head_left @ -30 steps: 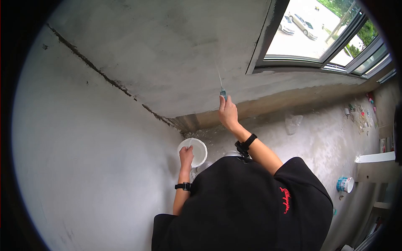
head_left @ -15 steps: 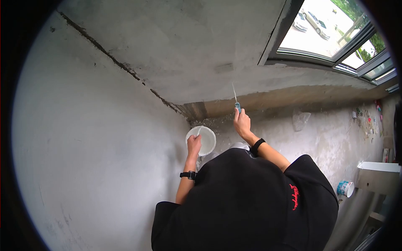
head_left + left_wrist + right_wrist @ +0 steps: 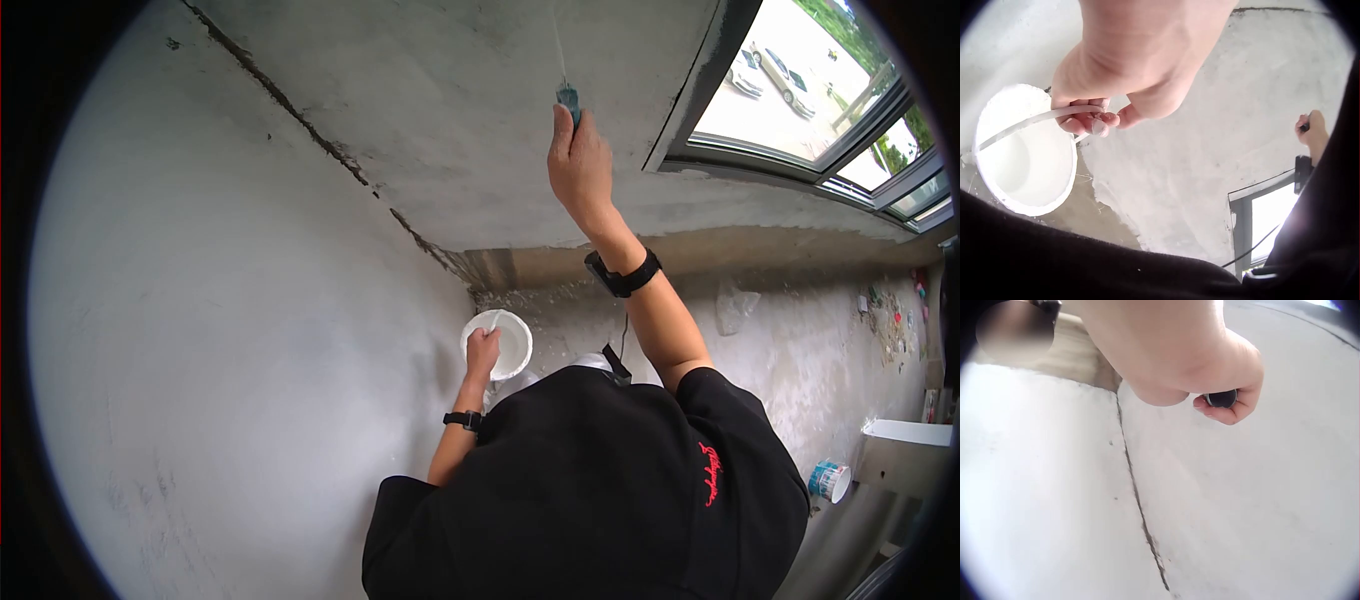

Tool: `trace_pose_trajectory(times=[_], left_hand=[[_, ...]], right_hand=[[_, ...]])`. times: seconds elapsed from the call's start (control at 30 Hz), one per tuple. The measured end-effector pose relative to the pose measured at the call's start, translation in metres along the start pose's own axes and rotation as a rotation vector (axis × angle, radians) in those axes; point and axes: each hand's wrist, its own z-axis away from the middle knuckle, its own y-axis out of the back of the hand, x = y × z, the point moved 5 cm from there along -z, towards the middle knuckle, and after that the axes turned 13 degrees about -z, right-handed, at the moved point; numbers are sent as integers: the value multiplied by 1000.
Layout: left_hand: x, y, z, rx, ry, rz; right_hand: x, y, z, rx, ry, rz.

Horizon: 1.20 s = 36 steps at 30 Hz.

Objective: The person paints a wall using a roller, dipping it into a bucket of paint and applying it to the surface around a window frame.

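My left hand (image 3: pixel 482 352) grips the white strip handle (image 3: pixel 1029 121) of a white plastic bucket (image 3: pixel 528 352). In the left wrist view the handle runs through the curled fingers, and the bucket's pale inside shows below. High at the wall, my right hand (image 3: pixel 583 165) grips a putty knife (image 3: pixel 568 98) by its blue-grey handle. Seen edge-on in the head view, the blade is a thin pale line pointing up the grey wall (image 3: pixel 480 130). Only the dark end of the knife handle shows inside the fist in the right wrist view.
A dark crack (image 3: pixel 285 100) follows the corner between two walls. To the right is a window (image 3: pixel 780 90) in a grey frame. On the floor lie a clear plastic bag (image 3: pixel 736 310), scattered debris (image 3: pixel 887 325) and a blue-and-white tub (image 3: pixel 829 481).
My right hand first dropped toward the wall's lower edge, then rose with the putty knife well up the wall. My left hand keeps its grip on the bucket handle. The head view has shifted.
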Motion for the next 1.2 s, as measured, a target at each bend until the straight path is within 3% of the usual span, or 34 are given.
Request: trace_pose_trajectory(times=[0.17, 0.23, 0.5, 0.57, 0.73, 0.97, 1.1, 1.2], left_hand=[[1, 0, 2, 2, -15, -76], [3, 1, 2, -10, -9, -42], [13, 6, 8, -6, 45, -15], [16, 9, 9, -6, 72, -53], [1, 3, -2, -4, 30, -35], [-2, 2, -6, 42, 2, -69], [3, 5, -3, 52, -18, -64], [8, 6, 3, 14, 32, -66]], right_hand=[[-20, -9, -3, -12, -16, -64], [8, -15, 17, -46, -2, -17], [147, 6, 172, -349, -408, 323], [173, 18, 205, -419, -519, 423], [212, 31, 246, -446, -572, 482], [197, 27, 245, -331, -484, 333], [174, 11, 216, -320, -439, 273], [150, -6, 184, -278, -290, 242]])
